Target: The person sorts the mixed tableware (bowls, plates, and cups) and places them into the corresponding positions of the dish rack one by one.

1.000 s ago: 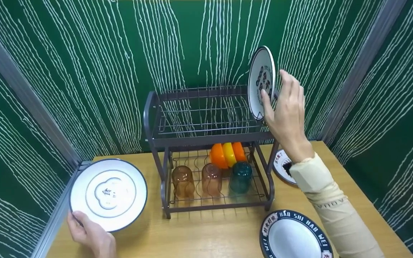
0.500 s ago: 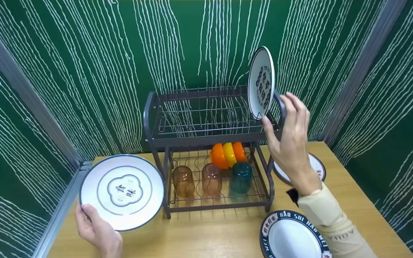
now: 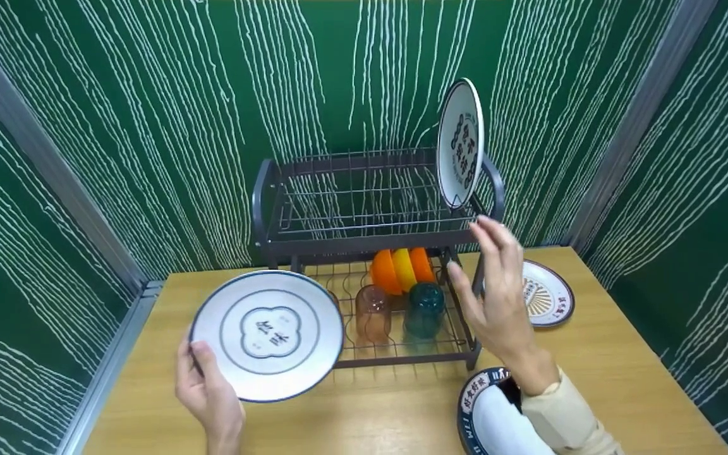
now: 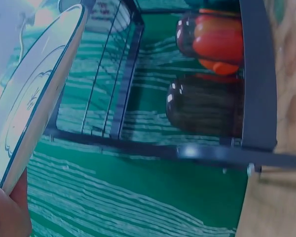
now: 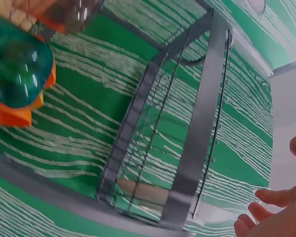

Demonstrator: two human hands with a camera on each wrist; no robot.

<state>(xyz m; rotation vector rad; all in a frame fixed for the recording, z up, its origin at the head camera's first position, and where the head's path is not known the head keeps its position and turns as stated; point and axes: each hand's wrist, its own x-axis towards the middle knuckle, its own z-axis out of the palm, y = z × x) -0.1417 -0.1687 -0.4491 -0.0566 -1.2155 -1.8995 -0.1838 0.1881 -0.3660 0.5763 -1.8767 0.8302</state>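
Note:
My left hand [image 3: 212, 385] grips the lower left rim of a white plate [image 3: 269, 335] with a blue edge and a flower-shaped outline in its middle. The plate is tilted in front of the rack's left side, and the left wrist view shows its rim [image 4: 49, 94] edge-on. Another plate [image 3: 461, 145], with dark lettering, stands upright at the right end of the rack's top tier. Below that plate my right hand [image 3: 497, 297] hangs with fingers spread and nothing in them, in front of the rack's right post.
A dark two-tier dish rack [image 3: 364, 240] stands against the green wall. Its lower tier bears a pinkish glass [image 3: 373, 316], a teal glass [image 3: 425, 309] and orange and yellow bowls [image 3: 395, 272]. On the table lie a small plate [image 3: 557, 297] and a dark-rimmed plate [image 3: 468, 404].
My right hand has come away from the upright plate and moved down. The left hand has carried its plate to the right, now covering the rack's left front and the amber glass.

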